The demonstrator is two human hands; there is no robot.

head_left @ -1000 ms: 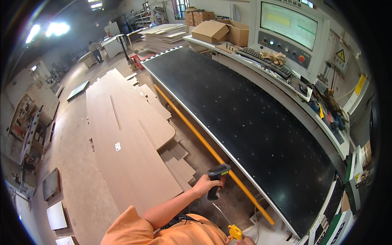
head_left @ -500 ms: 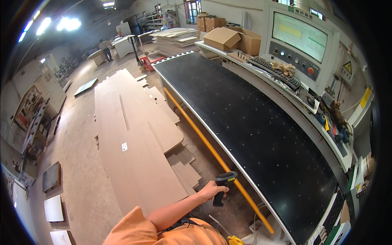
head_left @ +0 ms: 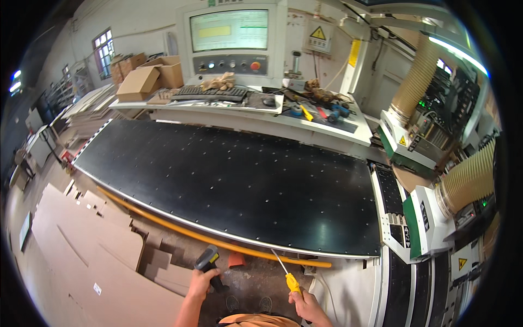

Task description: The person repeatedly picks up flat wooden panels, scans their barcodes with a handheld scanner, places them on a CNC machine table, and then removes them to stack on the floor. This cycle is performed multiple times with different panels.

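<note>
My left hand [head_left: 202,283] grips a grey and black handheld scanner [head_left: 206,258] with a yellow patch, held low above the floor in front of the machine. My right hand [head_left: 308,306] holds a screwdriver [head_left: 292,282] by its yellow handle. Its thin metal shaft points up and left toward the front edge of the wide black machine bed [head_left: 234,185]. Both hands sit near the bottom edge of the view, a little apart from each other. A yellow tube [head_left: 180,231] runs along the bed's front rim just above them.
Behind the bed stands a control console with a screen [head_left: 229,30], a keyboard [head_left: 210,94] and a shelf of small tools. Cardboard boxes [head_left: 143,79] sit at the back left. Ribbed ducts [head_left: 417,79] rise at the right. Brown boards [head_left: 87,256] lie on the floor at left.
The view has swung right, from the floor boards toward the machine and console. My right hand with the screwdriver has come into view. The scanner stays in my left hand.
</note>
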